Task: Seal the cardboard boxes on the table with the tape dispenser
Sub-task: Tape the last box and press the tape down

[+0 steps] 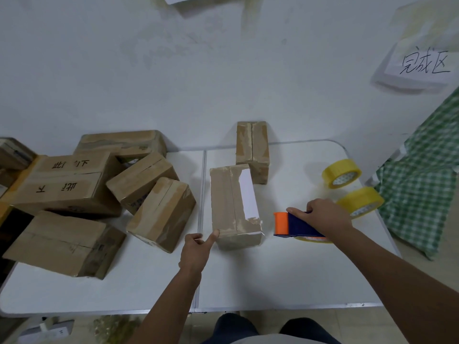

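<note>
A cardboard box (229,207) with a white label on its top lies in the middle of the white table (273,281). My left hand (197,249) touches the box's near left corner with the thumb, the other fingers curled. Just right of the box, my right hand (323,216) grips the tape dispenser (295,225), blue with an orange roller, resting on the table. A second, smaller box (253,147) stands behind the first one.
Several cardboard boxes (74,189) are piled on the left half of the table. Two yellow tape rolls (342,173) (360,202) lie at the right edge, beside a green checked cloth (422,184). A handwritten sign (419,65) hangs on the wall at upper right.
</note>
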Motion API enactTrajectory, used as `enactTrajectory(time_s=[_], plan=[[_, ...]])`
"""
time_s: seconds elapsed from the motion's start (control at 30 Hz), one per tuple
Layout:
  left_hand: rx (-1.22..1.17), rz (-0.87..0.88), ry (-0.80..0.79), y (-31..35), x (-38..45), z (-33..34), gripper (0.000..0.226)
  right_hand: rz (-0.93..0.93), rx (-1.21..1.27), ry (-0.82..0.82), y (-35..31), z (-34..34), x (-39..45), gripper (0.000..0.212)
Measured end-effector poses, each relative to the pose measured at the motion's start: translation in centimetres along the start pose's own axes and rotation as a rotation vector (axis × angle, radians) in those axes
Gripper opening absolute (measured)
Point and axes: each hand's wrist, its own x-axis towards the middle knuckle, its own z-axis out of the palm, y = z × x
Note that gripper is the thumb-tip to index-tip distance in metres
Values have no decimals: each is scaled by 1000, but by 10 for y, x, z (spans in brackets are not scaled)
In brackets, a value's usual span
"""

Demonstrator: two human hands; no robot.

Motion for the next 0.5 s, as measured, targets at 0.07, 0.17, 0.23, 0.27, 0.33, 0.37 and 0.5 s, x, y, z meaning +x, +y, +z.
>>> enactTrajectory(time_s=[0.07, 0.17, 0.23, 0.27, 0.33, 0.37, 0.5], plan=[[-34, -16, -51, 1, -1, -2, 68, 1, -4, 8, -1, 0, 0, 70], [-31, 4, -76, 1, -3, -10, 54, 2, -19, 10, -1, 1, 0, 70], [-20, 51, -39, 1, -1, -17, 40, -2, -11, 12, -1, 2, 0, 71], [-14, 77, -34, 1, 2, -20, 34, -7, -7, 13, -1, 2, 0, 71], [-46, 92, -52, 2, 6, -27, 26, -17, -3, 17, -1, 2, 0, 72], [-106, 49, -69, 2, 7, -30, 25, -21, -3, 18, -1, 2, 1, 71], [-329, -253, -173, -2, 5, -42, 23, -24, -10, 15, -2, 1, 2, 69]])
